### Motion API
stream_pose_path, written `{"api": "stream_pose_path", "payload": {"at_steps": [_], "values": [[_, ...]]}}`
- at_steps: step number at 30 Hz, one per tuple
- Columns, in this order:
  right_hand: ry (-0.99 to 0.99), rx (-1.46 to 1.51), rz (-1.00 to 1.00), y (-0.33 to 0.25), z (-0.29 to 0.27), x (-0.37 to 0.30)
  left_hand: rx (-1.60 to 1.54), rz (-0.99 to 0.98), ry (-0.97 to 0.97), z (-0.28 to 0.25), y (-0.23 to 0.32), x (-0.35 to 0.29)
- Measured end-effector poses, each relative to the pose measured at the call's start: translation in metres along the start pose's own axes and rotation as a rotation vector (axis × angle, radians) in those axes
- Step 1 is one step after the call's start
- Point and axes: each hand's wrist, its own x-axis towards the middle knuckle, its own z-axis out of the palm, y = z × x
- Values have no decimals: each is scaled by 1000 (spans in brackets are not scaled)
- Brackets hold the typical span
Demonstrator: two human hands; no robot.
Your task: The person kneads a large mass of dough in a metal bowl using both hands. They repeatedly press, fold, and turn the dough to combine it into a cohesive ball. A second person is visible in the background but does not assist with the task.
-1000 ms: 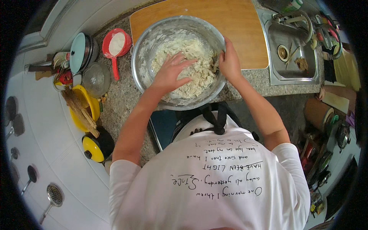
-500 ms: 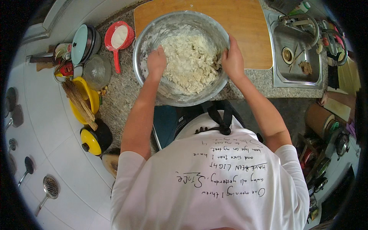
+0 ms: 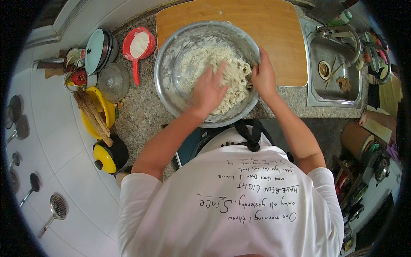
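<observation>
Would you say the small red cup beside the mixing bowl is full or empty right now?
Nearly full: the red cup stands upright on the counter, left of the metal bowl, with white powder, likely flour, reaching close to its rim.

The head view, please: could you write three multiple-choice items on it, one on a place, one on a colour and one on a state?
1. Where is the left hand?
A. in the sink
B. on the dough in the metal bowl
C. on the red scoop

2. What colour is the scoop holding flour?
A. red
B. green
C. black

3. How does the right hand stand?
A. raised in the air
B. flat on the cutting board
C. at the bowl's right rim

Answers: 1 B, its fingers press into the dough; 2 A, bowl and handle are red; 3 C, it rests on the rim beside the dough.
</observation>
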Motion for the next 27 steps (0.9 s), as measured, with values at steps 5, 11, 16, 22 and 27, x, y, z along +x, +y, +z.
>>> {"api": "stream_pose_path", "payload": {"at_steps": [5, 11, 16, 22, 27], "values": [[-6, -49, -53, 2, 13, -10, 395, 156, 81, 16, 6, -9], [-12, -43, -69, 1, 17, 9, 196, 34, 35, 16, -52, 61], [-38, 8, -22, 15, 11, 27, -183, -144, -48, -5, -77, 93], [111, -8, -44, 30, 7, 32, 339, 148, 36, -58, -42, 72], [49, 52, 3, 14, -2, 28, 323, 405, -140, -77, 1, 15]]}}
